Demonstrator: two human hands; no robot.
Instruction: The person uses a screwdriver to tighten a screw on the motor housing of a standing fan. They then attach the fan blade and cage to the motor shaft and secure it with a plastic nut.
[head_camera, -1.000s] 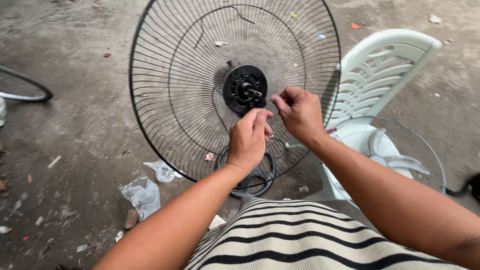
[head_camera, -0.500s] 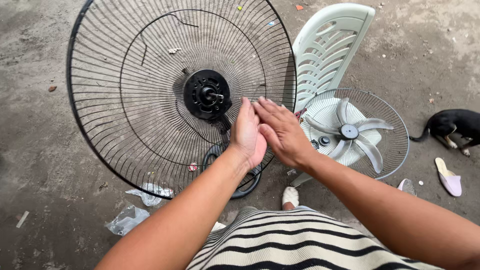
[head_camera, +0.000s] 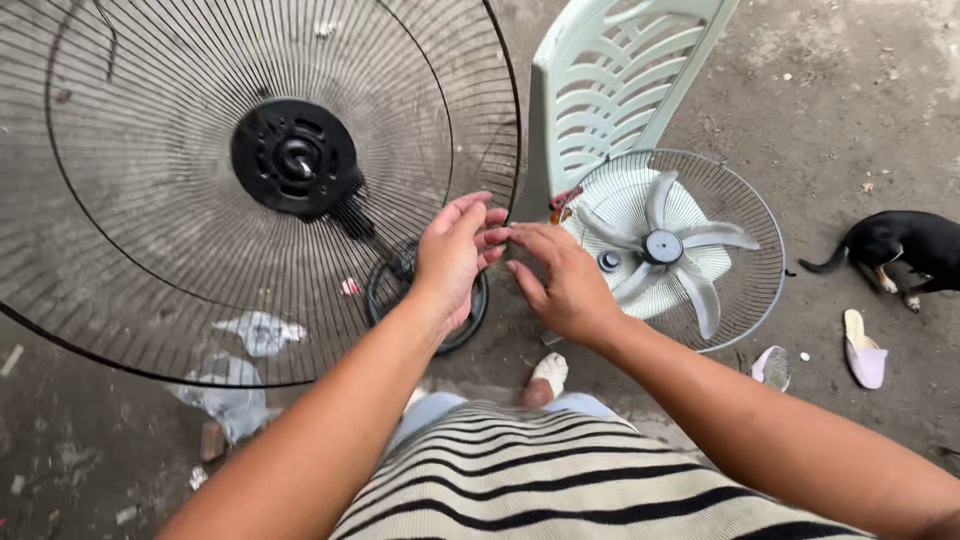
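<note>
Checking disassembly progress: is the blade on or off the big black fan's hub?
Off: the black hub shows only a bare shaft inside the rear guard.

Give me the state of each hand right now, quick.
Left hand: open, fingers loosely curled, holding nothing, in front of the black wire fan guard.
Right hand: open, holding nothing visible, fingertips meeting the left hand's.

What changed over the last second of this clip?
Both hands, left hand and right hand, came away from the black hub of the round black wire fan guard and now meet, fingertips touching, beside its rim. The pale plastic chair stayed put.
</note>
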